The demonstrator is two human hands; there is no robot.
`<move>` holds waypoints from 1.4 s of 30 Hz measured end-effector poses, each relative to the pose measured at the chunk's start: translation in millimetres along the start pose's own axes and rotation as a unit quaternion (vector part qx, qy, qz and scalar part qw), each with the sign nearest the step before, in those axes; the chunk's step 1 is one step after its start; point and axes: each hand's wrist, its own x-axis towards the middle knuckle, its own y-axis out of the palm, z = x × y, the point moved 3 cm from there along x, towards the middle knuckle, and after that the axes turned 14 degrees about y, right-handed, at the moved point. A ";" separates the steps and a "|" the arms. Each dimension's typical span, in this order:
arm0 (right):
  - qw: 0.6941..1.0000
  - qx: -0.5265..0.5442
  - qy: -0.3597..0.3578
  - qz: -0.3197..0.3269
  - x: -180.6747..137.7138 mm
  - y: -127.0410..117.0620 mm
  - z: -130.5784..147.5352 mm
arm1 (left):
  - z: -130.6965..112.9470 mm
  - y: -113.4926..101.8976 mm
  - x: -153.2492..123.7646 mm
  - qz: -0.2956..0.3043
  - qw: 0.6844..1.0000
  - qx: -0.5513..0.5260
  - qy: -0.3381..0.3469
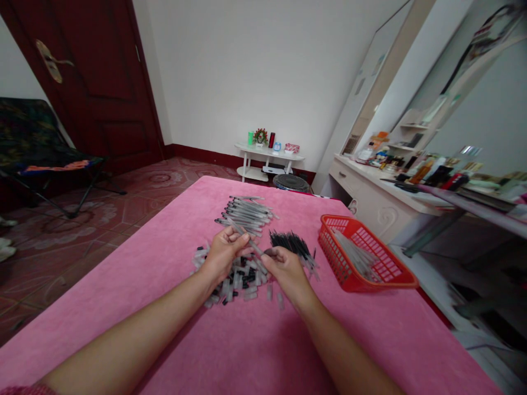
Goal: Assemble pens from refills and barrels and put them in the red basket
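My left hand [224, 249] is closed round a clear pen barrel [242, 235] that slants across between both hands. My right hand [284, 267] is pinched on the barrel's near end, fingers pressed together. Under my hands lies a heap of small clear and black caps [242, 277] on the pink cloth. A stack of clear pen barrels [247, 211] lies just beyond my left hand. A bundle of thin black refills [290, 241] lies beyond my right hand.
A red plastic basket [387, 274] with several pens in it stands to the right on the pink table [247, 340]. A dresser with bottles and a mirror runs along the right wall. A small white stand, a dark red door and a folding chair stand farther off.
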 end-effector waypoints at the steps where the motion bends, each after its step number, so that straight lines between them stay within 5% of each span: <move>1: 1.000 0.001 0.013 0.017 0.3 1.1 -1.3 | -0.3 0.1 0.1 -0.002 1.000 0.000 0.000; 7: 1.000 0.000 -0.005 -0.009 0.7 -0.6 -2.2 | -2.5 1.5 -1.4 0.004 1.000 0.005 -0.001; 12: 0.999 -0.014 0.022 0.035 0.1 2.1 -3.3 | -1.6 1.0 -1.7 -0.001 1.000 0.004 -0.004; 17: 1.000 -0.001 -0.004 -0.010 0.1 -0.1 -0.6 | 0.9 0.2 -1.4 0.009 1.000 0.013 0.002; 22: 0.999 -0.016 0.029 0.033 0.6 2.1 -2.5 | 0.2 1.5 -1.7 0.007 1.000 0.017 -0.003; 26: 1.000 0.003 0.004 -0.012 -0.6 -0.5 1.1 | -1.4 1.7 -1.8 0.004 1.000 0.021 -0.002; 32: 0.997 0.006 0.060 0.052 -1.8 3.5 -1.9 | -1.0 1.6 -2.4 0.006 1.000 0.018 -0.001; 37: 0.998 -0.040 0.032 0.020 -1.8 -4.7 5.3 | -4.7 -10.5 7.5 -0.074 0.997 0.005 0.015; 42: 0.992 0.020 0.112 0.054 -3.3 -3.6 3.6 | -8.7 -17.3 14.1 -0.104 0.994 0.007 0.022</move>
